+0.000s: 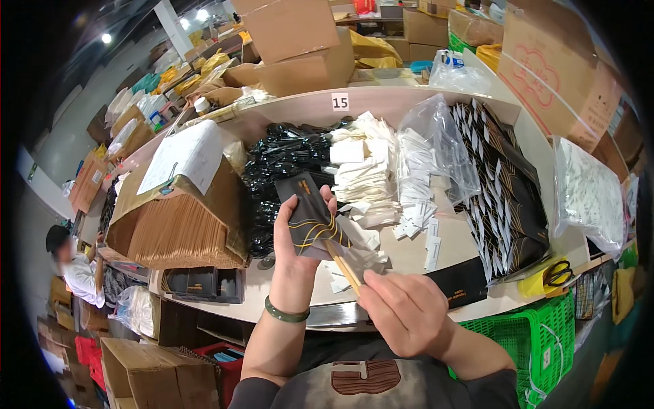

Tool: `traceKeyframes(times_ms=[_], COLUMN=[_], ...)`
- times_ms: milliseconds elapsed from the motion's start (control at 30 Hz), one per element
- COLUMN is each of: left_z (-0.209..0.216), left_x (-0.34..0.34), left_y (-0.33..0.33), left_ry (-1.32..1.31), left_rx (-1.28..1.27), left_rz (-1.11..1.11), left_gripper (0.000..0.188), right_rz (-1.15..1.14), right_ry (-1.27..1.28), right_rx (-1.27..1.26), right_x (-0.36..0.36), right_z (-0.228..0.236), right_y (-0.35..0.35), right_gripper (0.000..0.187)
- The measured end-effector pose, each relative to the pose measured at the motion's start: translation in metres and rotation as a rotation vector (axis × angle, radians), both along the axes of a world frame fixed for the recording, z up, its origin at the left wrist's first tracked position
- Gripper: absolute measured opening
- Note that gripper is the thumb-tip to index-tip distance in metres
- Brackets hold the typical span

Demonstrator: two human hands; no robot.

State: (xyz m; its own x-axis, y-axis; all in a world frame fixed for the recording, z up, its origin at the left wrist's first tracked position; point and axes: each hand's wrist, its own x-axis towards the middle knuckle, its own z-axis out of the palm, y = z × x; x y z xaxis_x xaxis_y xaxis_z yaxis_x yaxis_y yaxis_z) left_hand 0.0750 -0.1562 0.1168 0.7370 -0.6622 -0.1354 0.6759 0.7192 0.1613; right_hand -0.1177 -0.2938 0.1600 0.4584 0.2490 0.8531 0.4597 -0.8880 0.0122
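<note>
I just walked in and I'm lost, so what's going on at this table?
Someone's left hand holds a black sleeve with gold lines, while the right hand pinches pale wooden sticks. The sticks' far ends are at the sleeve's lower end; how far inside they reach is hidden. Beyond the hands lie heaps of glossy black packets and white packets, with many black-and-gold sleeves on the right and a cardboard box on the left.
</note>
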Motion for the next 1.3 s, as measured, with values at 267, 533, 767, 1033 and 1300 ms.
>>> traceKeyframes(times_ms=[267,533,767,1033,1300], left_z=[-0.004,0.011,-0.028,-0.114,-0.245], left_x=[-0.007,-0.056,-0.12,-0.188,-0.288], left_y=[-0.003,0.059,0.216,0.322,0.357], left_ry=[-0.013,-0.063,0.109,0.422,0.821], left_rx=[0.038,0.19,0.276,0.354,0.113], left_rz=[-0.041,0.15,0.729,1.203,1.198], left_gripper=[0.046,0.043,0.039,0.033,0.023], right_rz=[0.051,0.34,0.788,1.035,1.034], right_ry=[0.007,0.033,0.11,0.324,0.332], right_rx=[0.028,0.136,0.121,0.039,-0.073], right_x=[-0.012,-0.012,0.018,0.029,0.058], right_z=[-0.01,-0.004,-0.01,-0.035,-0.049], right_y=[0.001,0.017,0.085,0.141,0.221], right_gripper=[0.018,0.019,0.019,0.017,0.024])
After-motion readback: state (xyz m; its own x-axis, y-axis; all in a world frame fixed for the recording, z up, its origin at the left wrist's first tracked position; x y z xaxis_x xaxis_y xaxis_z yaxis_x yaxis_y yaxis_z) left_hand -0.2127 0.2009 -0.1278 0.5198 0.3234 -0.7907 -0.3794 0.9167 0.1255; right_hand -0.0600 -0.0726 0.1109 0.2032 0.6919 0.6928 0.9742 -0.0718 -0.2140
